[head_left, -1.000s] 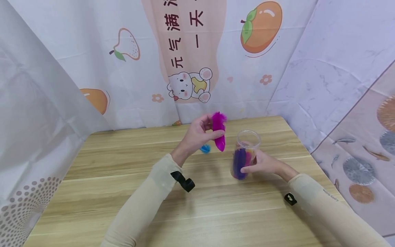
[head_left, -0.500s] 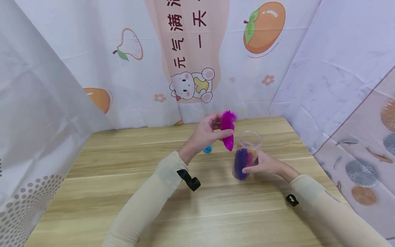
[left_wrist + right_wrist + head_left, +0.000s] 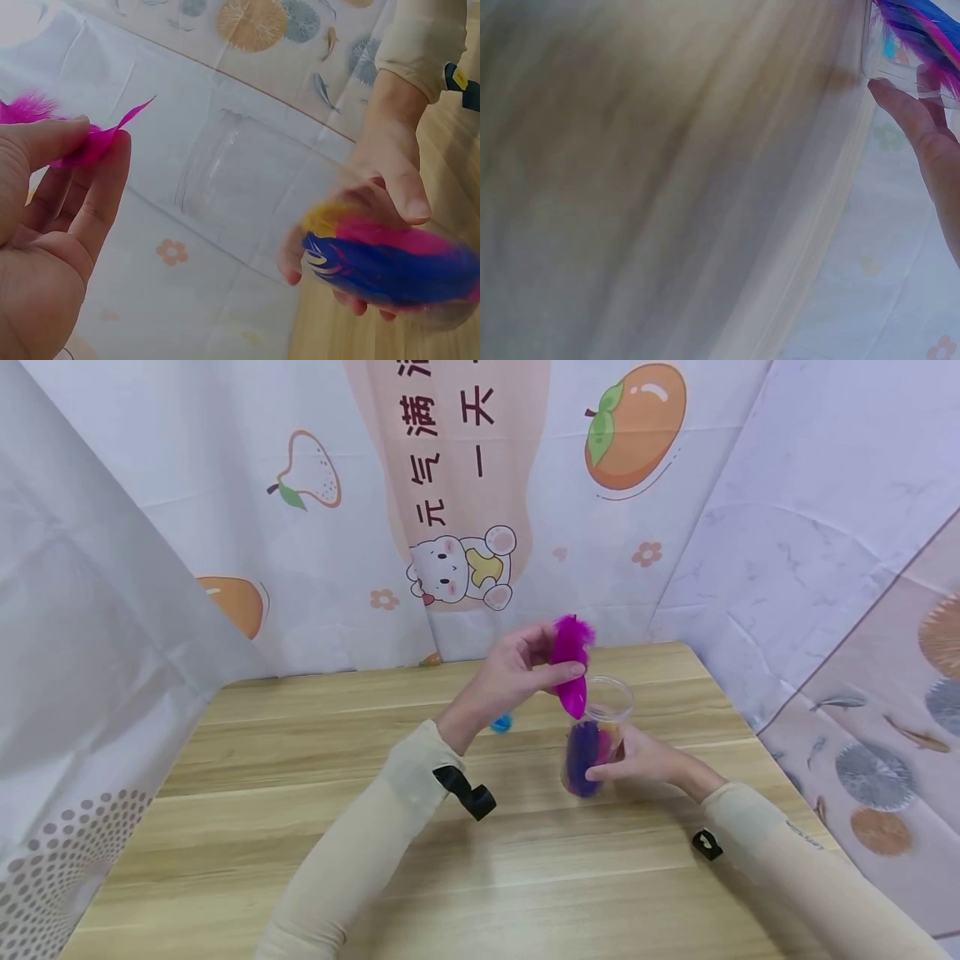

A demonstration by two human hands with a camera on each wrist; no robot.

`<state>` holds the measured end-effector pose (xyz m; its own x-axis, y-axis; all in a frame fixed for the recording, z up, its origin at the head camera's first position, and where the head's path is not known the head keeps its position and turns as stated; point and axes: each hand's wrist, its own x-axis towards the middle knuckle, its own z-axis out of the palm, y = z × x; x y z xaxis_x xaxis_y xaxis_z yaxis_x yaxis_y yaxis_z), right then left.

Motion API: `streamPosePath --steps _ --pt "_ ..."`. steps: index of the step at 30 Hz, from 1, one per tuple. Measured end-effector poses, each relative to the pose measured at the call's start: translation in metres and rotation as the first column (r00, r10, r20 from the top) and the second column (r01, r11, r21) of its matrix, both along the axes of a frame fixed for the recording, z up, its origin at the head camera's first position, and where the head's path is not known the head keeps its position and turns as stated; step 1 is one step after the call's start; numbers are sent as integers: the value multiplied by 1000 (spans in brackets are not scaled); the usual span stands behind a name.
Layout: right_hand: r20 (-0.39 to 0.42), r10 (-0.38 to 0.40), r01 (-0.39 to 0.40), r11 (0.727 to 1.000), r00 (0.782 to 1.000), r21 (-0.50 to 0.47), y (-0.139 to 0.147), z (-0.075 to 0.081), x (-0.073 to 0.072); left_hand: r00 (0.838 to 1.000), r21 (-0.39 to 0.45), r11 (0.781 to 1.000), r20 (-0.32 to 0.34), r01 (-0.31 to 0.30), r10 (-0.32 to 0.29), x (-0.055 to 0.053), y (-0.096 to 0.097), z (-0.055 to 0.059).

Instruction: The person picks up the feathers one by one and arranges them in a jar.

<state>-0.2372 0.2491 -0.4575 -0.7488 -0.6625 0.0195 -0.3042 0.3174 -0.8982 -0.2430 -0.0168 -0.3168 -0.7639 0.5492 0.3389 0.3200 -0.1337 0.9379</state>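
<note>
My left hand (image 3: 517,681) pinches a magenta feather (image 3: 572,664) between thumb and fingers, its fluffy end up and its tip pointing down. In the head view the feather overlaps the left side of the rim of a clear plastic jar (image 3: 611,700). Lower down, my right hand (image 3: 645,758) grips the jar's side and holds it upright with a slight tilt. Inside the jar are dark blue feathers (image 3: 394,266), with pink and yellow ones beside them. The right wrist view catches the right thumb (image 3: 904,112) against the jar wall.
A small blue feather (image 3: 501,723) lies on the wooden table (image 3: 300,810) behind the left wrist. Behind the table's back edge hangs a printed curtain (image 3: 330,568). Another patterned cloth (image 3: 862,735) hangs along the right side. Black straps dangle from both wrists.
The left hand has carried the magenta feather rightward and slightly up, from left of the jar to its rim. The right hand and the jar have stayed in place.
</note>
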Motion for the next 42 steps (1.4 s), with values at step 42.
streamPosePath --steps 42 --pt "-19 64 -64 998 998 -8 1 -1 -3 954 -145 989 -293 19 -61 -4 40 2"
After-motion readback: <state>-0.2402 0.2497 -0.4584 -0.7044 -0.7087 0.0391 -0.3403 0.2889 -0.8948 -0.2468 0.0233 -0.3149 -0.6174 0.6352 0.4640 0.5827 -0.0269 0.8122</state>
